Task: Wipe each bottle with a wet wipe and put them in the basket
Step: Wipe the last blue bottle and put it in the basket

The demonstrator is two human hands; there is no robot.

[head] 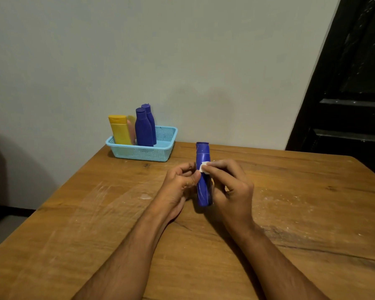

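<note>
Both hands hold the bottle: left hand grips its side, right hand pinches the wipe against it. Probably light, stiff, slick; grip mid-body.

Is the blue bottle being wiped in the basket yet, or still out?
Out. The blue bottle is held over the table, apart from the basket.

A dark blue bottle is showing thin pale streaks, under a small white wipe. A light blue mesh basket, far left, is holding two dark blue bottles, a yellow bottle and something pinkish, perhaps another bottle. The brown wooden table is showing whitish smears.
</note>
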